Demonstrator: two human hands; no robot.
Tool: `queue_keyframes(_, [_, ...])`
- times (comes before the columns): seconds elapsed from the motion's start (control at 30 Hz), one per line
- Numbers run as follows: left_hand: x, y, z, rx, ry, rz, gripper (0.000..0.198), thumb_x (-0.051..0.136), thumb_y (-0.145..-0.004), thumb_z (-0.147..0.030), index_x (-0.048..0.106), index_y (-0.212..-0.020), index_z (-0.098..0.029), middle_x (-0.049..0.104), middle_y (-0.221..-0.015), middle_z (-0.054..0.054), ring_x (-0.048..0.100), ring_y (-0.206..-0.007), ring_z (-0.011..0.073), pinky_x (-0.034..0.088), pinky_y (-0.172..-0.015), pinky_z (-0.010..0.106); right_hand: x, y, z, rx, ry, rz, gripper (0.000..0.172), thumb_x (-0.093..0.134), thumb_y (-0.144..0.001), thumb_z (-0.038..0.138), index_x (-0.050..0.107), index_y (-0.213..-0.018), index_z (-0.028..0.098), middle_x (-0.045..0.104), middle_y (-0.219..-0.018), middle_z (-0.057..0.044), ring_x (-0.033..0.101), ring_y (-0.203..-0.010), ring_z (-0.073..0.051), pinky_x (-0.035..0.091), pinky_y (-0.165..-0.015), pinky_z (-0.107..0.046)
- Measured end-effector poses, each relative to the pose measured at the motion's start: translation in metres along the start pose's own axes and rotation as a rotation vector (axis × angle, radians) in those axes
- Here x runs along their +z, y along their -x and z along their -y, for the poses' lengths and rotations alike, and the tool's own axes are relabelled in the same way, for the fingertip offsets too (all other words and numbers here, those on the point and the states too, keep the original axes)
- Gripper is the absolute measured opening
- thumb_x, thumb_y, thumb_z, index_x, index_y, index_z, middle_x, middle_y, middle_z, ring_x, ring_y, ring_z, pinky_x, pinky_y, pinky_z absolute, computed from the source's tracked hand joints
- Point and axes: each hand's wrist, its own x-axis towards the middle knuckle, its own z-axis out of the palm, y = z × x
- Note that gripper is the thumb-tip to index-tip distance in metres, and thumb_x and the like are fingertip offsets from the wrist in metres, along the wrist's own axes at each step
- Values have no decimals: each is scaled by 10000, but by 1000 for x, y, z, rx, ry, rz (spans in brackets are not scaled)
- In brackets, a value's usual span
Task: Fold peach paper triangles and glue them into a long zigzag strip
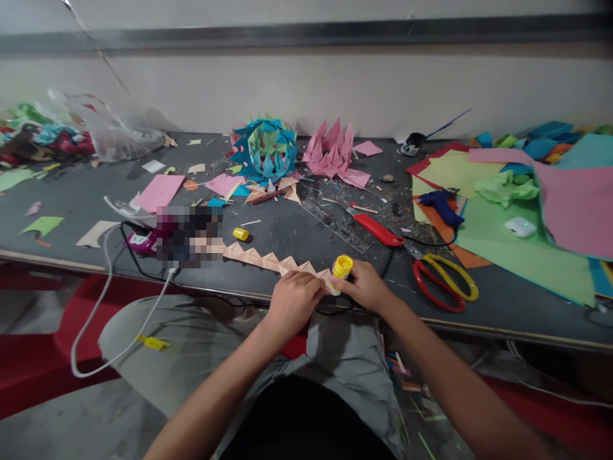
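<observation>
A peach strip of folded paper [253,257] with a row of triangular points runs along the table's front edge. My left hand [295,295] is closed over its right end, fingers pressed together on the paper. Wrapped in my right hand [366,286] is a yellow glue stick [343,266], held upright-tilted with its lower end at the strip's tip. Whether the glue touches the paper I cannot tell. The yellow cap [241,234] lies apart on the table, behind the strip. A blurred patch hides the strip's left end.
Scissors with red and yellow handles [443,281], a red cutter [378,230] and a clear ruler [335,227] lie to the right. Behind stand blue [268,150] and pink [330,150] folded paper pieces. Coloured sheets [507,236], a blue glue gun [441,207] and cables surround the work.
</observation>
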Motion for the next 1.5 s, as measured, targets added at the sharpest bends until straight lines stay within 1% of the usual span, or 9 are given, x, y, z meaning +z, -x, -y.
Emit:
queue_keyframes(0.13, [0, 0, 0, 1, 18, 8, 63, 612, -799, -194, 614, -745, -161, 696, -791, 23, 644, -758, 180, 461, -719, 306, 1, 1, 2, -12, 23, -72, 310, 451, -832, 466, 519, -697, 195, 583, -626, -20, 557, -583, -149, 419, -557, -252])
queue_keyframes(0.27, [0, -1, 0, -12, 31, 25, 58, 599, -808, -200, 623, -765, -168, 698, -802, 28, 646, -763, 177, 460, -729, 303, 1, 8, -1, -43, -37, -467, 225, 512, -821, 418, 554, -858, 200, 645, -786, -56, 619, -720, -184, 484, -675, -302])
queue_keyframes(0.37, [-4, 0, -2, -17, 69, 50, 47, 610, -802, -223, 625, -796, -179, 701, -823, 25, 643, -798, 179, 444, -821, 340, -2, 13, -8, 70, -133, -677, 263, 511, -839, 357, 524, -1060, 214, 646, -941, -75, 632, -712, -175, 509, -656, -312])
queue_keyframes(0.53, [-25, -4, 3, 58, 169, -93, 100, 540, -848, -262, 614, -803, -211, 692, -962, 7, 635, -856, 156, 380, -929, 375, -11, 7, -17, 133, -35, -400, 556, 485, -852, 376, 318, -1360, 225, 571, -1174, -122, 589, -989, -225, 507, -758, -355])
queue_keyframes(0.7, [-60, -39, 57, -136, 120, -350, 231, 460, -875, -312, 625, -779, -181, 691, -893, 51, 625, -850, 156, 441, -786, 260, -9, 5, -19, -27, 316, -101, 426, 285, -924, 374, 475, -1288, 262, 522, -1267, -119, 509, -1136, -268, 451, -847, -419])
queue_keyframes(0.83, [-75, -80, 129, -610, -96, -175, 271, 440, -866, -346, 640, -943, -179, 677, -948, 68, 613, -871, 193, 436, -745, 255, -4, 11, -21, -32, 460, -22, 446, 287, -932, 386, 413, -1334, 241, 633, -1112, -115, 582, -999, -247, 444, -743, -372])
queue_keyframes(1.0, [-67, -106, 186, -719, -112, -23, 285, 505, -808, -354, 690, -884, -152, 692, -820, 86, 619, -780, 221, 425, -645, 257, -5, 13, -18, -69, 541, -77, 431, 347, -919, 418, 461, -1300, 252, 689, -991, -87, 576, -942, -232, 366, -731, -347])
queue_keyframes(1.23, [-57, -111, 199, -699, -100, 42, 257, 552, -752, -330, 709, -868, -163, 695, -780, 66, 616, -744, 216, 415, -620, 251, -8, 4, -9, -89, 641, -97, 404, 396, -897, 443, 569, -1202, 243, 683, -991, -98, 535, -1018, -262, 312, -775, -369])
queue_keyframes(1.5, [-86, -94, 184, -642, -109, -89, 251, 539, -742, -339, 694, -793, -147, 695, -831, 77, 609, -743, 200, 409, -626, 244, -2, 2, -2, -47, 617, -28, 411, 414, -881, 470, 551, -1216, 275, 638, -1129, -117, 528, -1075, -263, 324, -798, -383])
